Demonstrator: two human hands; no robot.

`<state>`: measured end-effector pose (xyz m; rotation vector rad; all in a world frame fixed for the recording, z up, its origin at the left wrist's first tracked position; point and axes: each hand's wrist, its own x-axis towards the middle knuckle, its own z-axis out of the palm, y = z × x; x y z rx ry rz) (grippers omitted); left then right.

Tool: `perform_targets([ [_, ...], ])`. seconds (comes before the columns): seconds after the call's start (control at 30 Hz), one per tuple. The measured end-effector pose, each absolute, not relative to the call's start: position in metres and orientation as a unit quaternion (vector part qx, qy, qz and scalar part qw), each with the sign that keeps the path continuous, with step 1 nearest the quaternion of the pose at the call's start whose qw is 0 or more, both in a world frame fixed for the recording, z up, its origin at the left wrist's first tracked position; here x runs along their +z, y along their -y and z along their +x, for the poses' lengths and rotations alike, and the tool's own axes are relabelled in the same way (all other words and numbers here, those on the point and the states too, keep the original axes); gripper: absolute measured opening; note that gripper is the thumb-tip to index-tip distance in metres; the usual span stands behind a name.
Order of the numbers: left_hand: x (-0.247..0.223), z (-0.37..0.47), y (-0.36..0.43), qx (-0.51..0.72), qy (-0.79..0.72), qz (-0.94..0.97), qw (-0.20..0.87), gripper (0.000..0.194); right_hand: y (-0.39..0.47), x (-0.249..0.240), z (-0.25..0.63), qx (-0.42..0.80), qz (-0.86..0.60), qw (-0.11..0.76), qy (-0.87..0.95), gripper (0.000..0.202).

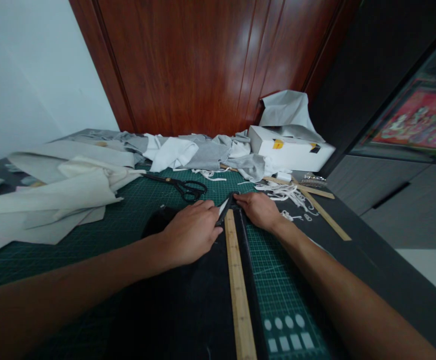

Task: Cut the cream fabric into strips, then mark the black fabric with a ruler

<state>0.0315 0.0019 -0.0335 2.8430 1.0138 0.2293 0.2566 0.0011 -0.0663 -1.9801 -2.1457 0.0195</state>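
Note:
A length of black fabric [187,310] lies on the green cutting mat [278,280], its far end between my hands. My left hand [194,232] is closed on the folded-up far edge, and a white patch [223,206] shows in that fold. On the right, my right hand [258,210] pinches the same edge near the corner. A wooden ruler [238,280] rests lengthwise on the fabric, its far end just short of the fold. Black-handled scissors [187,187] lie on the mat beyond my left hand, apart from it.
Cream fabric [60,195] is heaped at the left. Grey and white cloth scraps [202,150] line the back by a wooden panel [187,60]. A white box [289,152], white cords [291,192] and wooden strips [326,215] lie at the right on the dark table [375,265].

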Motion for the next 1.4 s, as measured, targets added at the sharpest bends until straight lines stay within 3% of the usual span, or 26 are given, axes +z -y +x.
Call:
perform_targets([
  [0.1,-0.017,0.047,-0.030,0.059,-0.390,0.911,0.117,0.019,-0.001,-0.066,0.257,0.006,-0.671,0.111,0.733,0.039],
  [0.23,-0.001,0.077,-0.065,0.020,-0.417,0.884,0.210,0.042,0.000,-0.063,0.256,0.005,-0.671,0.106,0.734,0.038],
  [0.3,-0.001,0.091,-0.075,0.015,-0.436,0.868,0.235,0.039,0.001,-0.062,0.255,0.005,-0.671,0.102,0.734,0.037],
  [0.47,-0.007,0.112,-0.090,0.004,-0.455,0.861,0.228,0.025,0.002,-0.062,0.256,0.004,-0.668,0.103,0.737,0.036],
  [0.87,-0.015,0.126,-0.106,-0.026,-0.461,0.864,0.200,0.039,-0.001,-0.064,0.259,0.022,-0.666,0.115,0.736,0.037],
  [1.07,-0.033,0.130,-0.112,0.027,-0.424,0.882,0.203,0.038,0.000,-0.065,0.259,0.044,-0.668,0.153,0.727,0.034],
  [1.23,-0.061,0.117,-0.104,0.135,-0.379,0.901,0.165,0.037,-0.004,-0.071,0.266,0.077,-0.695,0.236,0.675,0.033],
  [1.33,-0.070,0.110,-0.099,0.195,-0.357,0.902,0.145,0.014,-0.008,-0.073,0.272,0.102,-0.719,0.299,0.619,0.037],
  [1.4,-0.071,0.108,-0.098,0.227,-0.344,0.900,0.137,0.021,-0.008,-0.071,0.273,0.128,-0.717,0.331,0.600,0.034],
])
